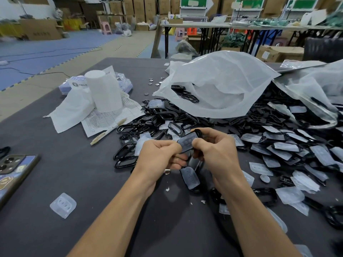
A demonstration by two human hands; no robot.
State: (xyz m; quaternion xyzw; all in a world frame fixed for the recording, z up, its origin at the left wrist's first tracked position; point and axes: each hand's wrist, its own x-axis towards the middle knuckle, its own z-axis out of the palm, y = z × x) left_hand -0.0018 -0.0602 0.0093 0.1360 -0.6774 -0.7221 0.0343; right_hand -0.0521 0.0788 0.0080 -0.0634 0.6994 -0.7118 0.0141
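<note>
Button pad, translucent with three bumps, is held above the dark surface, just in front of a pile of black frames. Its long axis runs roughly left to right, the right end tilted up and away. The left hand pinches its left end with curled fingers; the right hand clamps the right end together with a black frame. Another pad lies well apart at left.

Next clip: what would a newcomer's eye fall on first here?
Dead centre, the left hand and right hand pinch a translucent three-button pad. Behind and to the right sprawls a heap of black frames and pads, in front of an open white bag. One loose pad lies alone at front left.
</note>
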